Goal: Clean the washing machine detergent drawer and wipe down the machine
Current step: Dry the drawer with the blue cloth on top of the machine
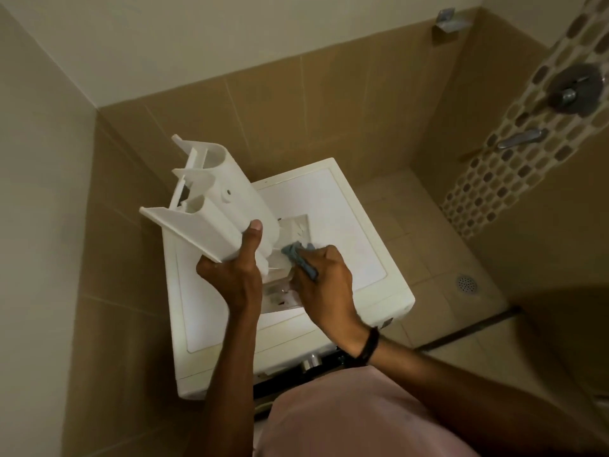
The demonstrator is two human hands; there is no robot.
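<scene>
Detergent drawer (pixel 217 206): smooth, chambered white plastic

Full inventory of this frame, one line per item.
washing machine: 1, white, tiled corner
detergent drawer: 1, white, held tilted above the machine
cloth: 1, blue, at the drawer's lower end
loose part: 1, white, on the machine's top, kind unclear
floor drain: 1, metal, floor right of machine
shower valve: 1, chrome, right wall
spout: 1, chrome, below the valve
wall bracket: 1, metal, high on back wall
wristband: 1, black, right wrist
left hand: 1, grips the drawer
right hand: 1, holds the cloth
</scene>
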